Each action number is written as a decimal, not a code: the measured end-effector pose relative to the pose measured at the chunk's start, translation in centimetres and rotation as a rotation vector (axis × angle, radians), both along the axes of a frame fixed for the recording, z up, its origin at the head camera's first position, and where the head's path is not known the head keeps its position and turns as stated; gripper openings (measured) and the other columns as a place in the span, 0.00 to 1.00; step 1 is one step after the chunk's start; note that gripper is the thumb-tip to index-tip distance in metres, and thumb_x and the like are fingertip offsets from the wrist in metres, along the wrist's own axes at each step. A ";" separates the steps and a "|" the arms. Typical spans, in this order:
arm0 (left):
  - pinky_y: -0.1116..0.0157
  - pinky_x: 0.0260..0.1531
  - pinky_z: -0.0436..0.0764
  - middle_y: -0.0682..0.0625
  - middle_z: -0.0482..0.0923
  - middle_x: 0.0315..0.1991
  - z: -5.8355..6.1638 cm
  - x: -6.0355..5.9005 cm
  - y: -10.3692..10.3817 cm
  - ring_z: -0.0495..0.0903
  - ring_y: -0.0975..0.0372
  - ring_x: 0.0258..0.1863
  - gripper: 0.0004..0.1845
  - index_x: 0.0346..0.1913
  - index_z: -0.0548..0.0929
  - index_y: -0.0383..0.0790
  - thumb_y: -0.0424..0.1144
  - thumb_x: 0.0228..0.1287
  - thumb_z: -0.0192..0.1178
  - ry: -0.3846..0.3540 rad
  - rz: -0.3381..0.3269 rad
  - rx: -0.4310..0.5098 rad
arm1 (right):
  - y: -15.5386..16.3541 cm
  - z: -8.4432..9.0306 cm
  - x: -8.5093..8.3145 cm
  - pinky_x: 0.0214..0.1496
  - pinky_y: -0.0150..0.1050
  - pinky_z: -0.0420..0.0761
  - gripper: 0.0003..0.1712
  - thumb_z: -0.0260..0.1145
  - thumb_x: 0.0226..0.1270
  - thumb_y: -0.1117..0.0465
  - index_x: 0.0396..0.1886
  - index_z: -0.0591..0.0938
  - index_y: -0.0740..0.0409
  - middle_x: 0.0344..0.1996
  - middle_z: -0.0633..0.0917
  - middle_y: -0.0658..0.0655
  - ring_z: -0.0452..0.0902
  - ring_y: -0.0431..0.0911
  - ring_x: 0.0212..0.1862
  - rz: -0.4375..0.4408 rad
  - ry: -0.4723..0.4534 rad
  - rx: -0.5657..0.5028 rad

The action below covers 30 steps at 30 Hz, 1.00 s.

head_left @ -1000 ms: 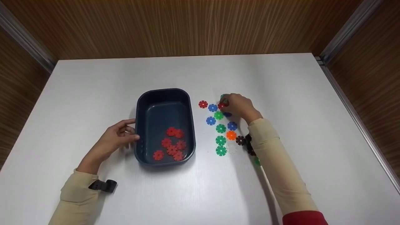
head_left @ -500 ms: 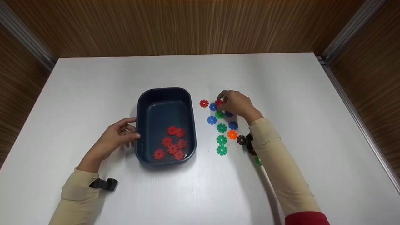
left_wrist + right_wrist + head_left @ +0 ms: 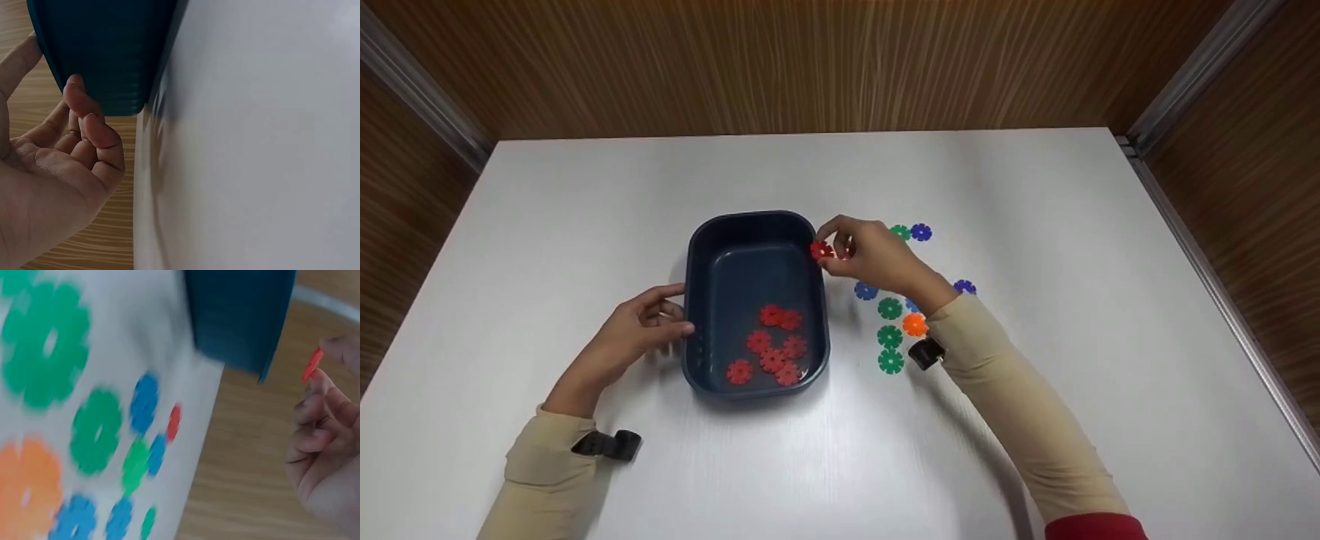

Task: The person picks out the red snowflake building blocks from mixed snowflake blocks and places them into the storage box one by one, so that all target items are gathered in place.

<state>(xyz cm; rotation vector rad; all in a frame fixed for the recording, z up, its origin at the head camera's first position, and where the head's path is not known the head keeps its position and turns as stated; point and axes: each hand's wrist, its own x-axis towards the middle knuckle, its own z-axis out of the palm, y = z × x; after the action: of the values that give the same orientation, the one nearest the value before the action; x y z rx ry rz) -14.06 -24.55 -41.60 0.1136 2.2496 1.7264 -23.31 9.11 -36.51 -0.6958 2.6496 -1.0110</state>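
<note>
A dark blue tub (image 3: 757,277) stands on the white table with several red notched building discs (image 3: 772,360) in its near part. My left hand (image 3: 634,334) holds the tub's left side. Its thumb reaches the rim, and the left wrist view shows its fingers bent against the outer wall (image 3: 112,67). At the tub's right rim, my right hand (image 3: 870,251) pinches a red disc (image 3: 820,250) between thumb and fingertips. The right wrist view shows that pinched red disc (image 3: 313,364) edge-on, apart from the table.
Right of the tub lie green discs (image 3: 890,308), blue discs (image 3: 866,290) and an orange disc (image 3: 915,324). Another red disc (image 3: 174,422) shows in the right wrist view. My right forearm (image 3: 1020,405) covers part of this area. A wood-grain panel (image 3: 810,67) stands behind the table.
My right hand has picked up a red disc from among the loose discs and carried it left to the tub's rim. The left hand and tub stay put.
</note>
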 end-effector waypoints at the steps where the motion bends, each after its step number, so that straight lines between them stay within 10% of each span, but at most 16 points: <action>1: 0.69 0.29 0.76 0.57 0.74 0.37 0.0 0.0 0.0 0.75 0.69 0.29 0.35 0.70 0.62 0.33 0.33 0.62 0.64 0.000 0.000 0.001 | -0.4 0.1 0.4 0.29 0.31 0.70 0.19 0.68 0.63 0.57 0.53 0.79 0.54 0.30 0.77 0.52 0.70 0.45 0.31 0.020 0.007 -0.012; 20: 0.68 0.28 0.76 0.57 0.75 0.37 -0.3 -0.1 -0.2 0.75 0.68 0.29 0.35 0.70 0.62 0.33 0.34 0.62 0.64 -0.001 -0.005 0.000 | -4.9 -0.1 4.6 0.30 0.32 0.66 0.19 0.68 0.62 0.54 0.52 0.82 0.54 0.28 0.78 0.52 0.69 0.41 0.31 0.250 0.111 0.122; 30: 0.68 0.27 0.76 0.57 0.75 0.37 -0.2 -0.2 -0.2 0.75 0.66 0.28 0.34 0.70 0.63 0.33 0.34 0.63 0.63 0.012 -0.009 0.005 | -4.5 -0.6 3.4 0.29 0.31 0.64 0.18 0.66 0.64 0.56 0.53 0.82 0.57 0.25 0.75 0.51 0.66 0.41 0.28 0.226 0.058 0.028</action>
<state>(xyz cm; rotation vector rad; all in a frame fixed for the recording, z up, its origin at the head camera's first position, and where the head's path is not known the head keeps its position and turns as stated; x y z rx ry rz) -14.22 -24.71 -41.81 0.1356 2.2504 1.7315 -19.88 4.58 -37.13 -1.0058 2.5542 -0.9017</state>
